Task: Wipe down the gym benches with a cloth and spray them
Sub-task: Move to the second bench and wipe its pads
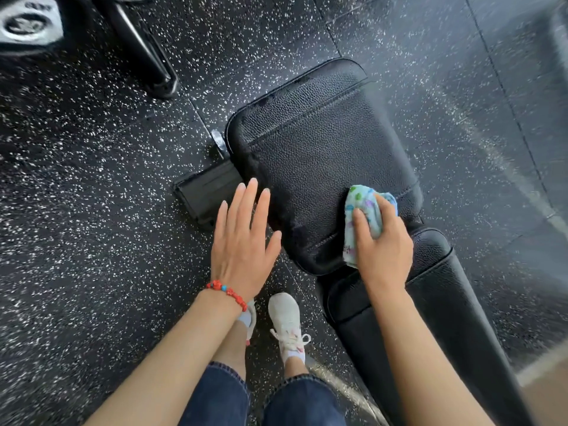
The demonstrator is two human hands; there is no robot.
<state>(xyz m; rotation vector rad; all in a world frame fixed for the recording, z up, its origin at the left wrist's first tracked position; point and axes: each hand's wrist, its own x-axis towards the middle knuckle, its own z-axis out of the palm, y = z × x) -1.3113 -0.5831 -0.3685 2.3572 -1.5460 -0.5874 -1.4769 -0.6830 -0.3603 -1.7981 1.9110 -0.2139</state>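
Note:
A black padded gym bench [316, 142] runs from the upper middle to the lower right, its seat pad nearest the top and a second pad [436, 290] below it. My right hand [381, 244] presses a light blue patterned cloth [362, 210] onto the seat pad's lower right part. My left hand [242, 238], with a red bead bracelet on the wrist, hovers flat with fingers spread at the pad's left edge, holding nothing. No spray bottle is in view.
Black rubber flooring [92, 210] with white specks surrounds the bench. The bench's foot bar [206, 192] and a metal knob [218, 139] stick out on the left. Another machine's black leg [144, 47] and a weight plate [27, 23] lie at the upper left. My white shoes [285, 324] stand beside the bench.

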